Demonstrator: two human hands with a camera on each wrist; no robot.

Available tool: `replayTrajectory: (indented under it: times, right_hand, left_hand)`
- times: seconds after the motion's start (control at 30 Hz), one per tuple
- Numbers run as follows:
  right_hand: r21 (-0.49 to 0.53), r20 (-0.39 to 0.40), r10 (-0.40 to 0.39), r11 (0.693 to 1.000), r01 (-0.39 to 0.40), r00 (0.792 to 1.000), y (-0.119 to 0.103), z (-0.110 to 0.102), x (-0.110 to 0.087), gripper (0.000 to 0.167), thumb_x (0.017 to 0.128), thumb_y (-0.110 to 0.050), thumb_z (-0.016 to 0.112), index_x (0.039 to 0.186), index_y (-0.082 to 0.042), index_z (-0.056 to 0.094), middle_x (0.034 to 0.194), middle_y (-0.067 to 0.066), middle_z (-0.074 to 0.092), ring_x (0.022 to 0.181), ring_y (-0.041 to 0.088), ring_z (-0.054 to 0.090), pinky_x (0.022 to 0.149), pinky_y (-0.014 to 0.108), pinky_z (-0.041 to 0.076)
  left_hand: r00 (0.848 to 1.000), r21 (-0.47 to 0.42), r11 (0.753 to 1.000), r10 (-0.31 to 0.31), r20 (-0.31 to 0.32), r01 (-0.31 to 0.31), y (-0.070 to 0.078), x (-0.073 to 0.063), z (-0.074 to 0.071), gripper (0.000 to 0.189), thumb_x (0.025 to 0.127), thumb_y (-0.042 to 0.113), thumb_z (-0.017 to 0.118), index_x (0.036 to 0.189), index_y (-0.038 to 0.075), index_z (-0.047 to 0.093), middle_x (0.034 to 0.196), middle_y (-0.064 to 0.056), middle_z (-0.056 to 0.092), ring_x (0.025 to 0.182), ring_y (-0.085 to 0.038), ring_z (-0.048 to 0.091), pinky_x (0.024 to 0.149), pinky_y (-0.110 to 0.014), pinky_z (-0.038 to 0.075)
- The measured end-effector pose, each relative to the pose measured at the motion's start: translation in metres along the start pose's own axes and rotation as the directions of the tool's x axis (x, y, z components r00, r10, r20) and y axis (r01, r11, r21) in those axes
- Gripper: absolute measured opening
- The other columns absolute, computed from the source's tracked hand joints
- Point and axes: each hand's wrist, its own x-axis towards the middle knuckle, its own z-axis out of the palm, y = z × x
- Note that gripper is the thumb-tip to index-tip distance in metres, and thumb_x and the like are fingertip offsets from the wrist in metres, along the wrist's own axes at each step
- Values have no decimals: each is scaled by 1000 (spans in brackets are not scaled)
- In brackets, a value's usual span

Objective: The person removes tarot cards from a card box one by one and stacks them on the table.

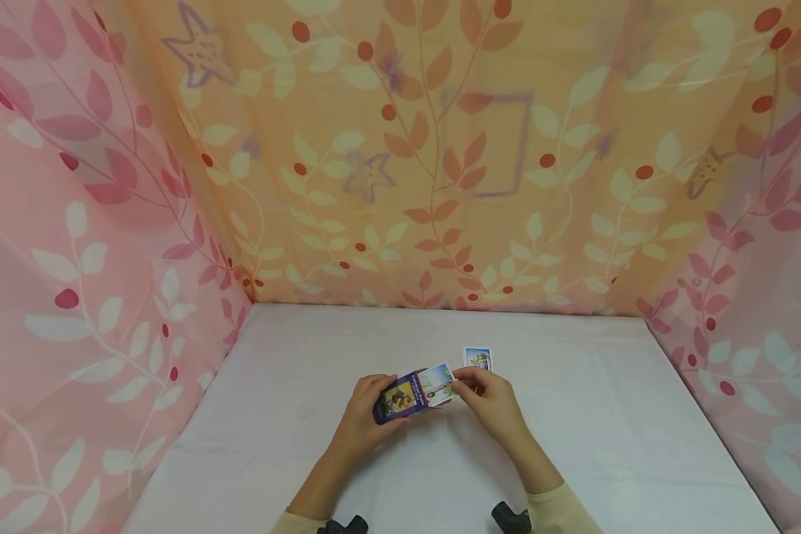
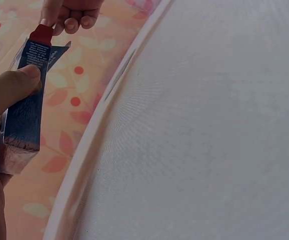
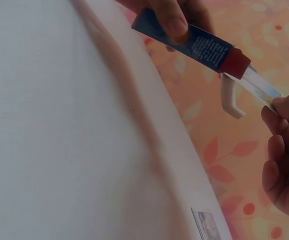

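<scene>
My left hand [image 1: 366,417] grips a dark blue card box [image 1: 400,398] with a yellow picture on its face, thumb along one narrow side. The box is tilted, its open end toward the right, and a red end flap [image 3: 236,63] sticks out there. Picture cards [image 1: 437,382] stand partway out of that end. Thumb and fingertips of my right hand [image 1: 492,404] pinch the outer edge of the cards. Past the right hand, a small stack of cards [image 1: 477,359] lies face up on the white table.
The white-covered table [image 1: 274,386] stretches out around both hands. Orange patterned cloth [image 1: 400,185] hangs behind its far edge, with pink patterned cloth [image 1: 120,311] on the left and right. Black wrist mounts [image 1: 511,518] sit at both sleeves.
</scene>
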Motion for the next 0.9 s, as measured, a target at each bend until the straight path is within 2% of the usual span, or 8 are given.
replayTrajectory:
  times: [0.27,0.47,0.67,0.9]
  right_hand:
    - [-10,-38,-41,999,41,998,2,-7,2,13,91,-13,78,104,-13,77,82,-4,68,71,9,56,62,22,46]
    - [-9,-52,-42,999,41,998,3,-13,3,14,91,-13,78,104,-14,77,82,-4,68,72,9,56,63,22,47]
    - [0,-60,-47,999,47,997,6,-18,4,14,91,-13,78,105,-11,77,83,-2,69,72,9,57,63,22,48]
    - [3,-75,-62,998,62,995,9,-25,7,16,91,-12,78,106,-10,77,85,0,71,73,8,58,63,22,48]
  left_hand:
    - [1000,0,1000,-5,-8,5,-1,0,0,79,77,36,92,143,12,56,138,3,55,126,-15,51,102,-38,51]
    - [1000,-4,1000,-1,-10,1,0,-1,-1,79,76,33,92,144,16,55,138,1,55,126,-16,51,103,-38,50]
    - [1000,1,1000,-27,-3,27,0,-2,-1,79,76,35,92,144,19,54,138,2,54,127,-16,51,103,-40,51]
    - [999,-4,999,-32,-3,32,0,0,0,78,76,35,92,143,14,56,138,3,54,127,-14,51,103,-40,51]
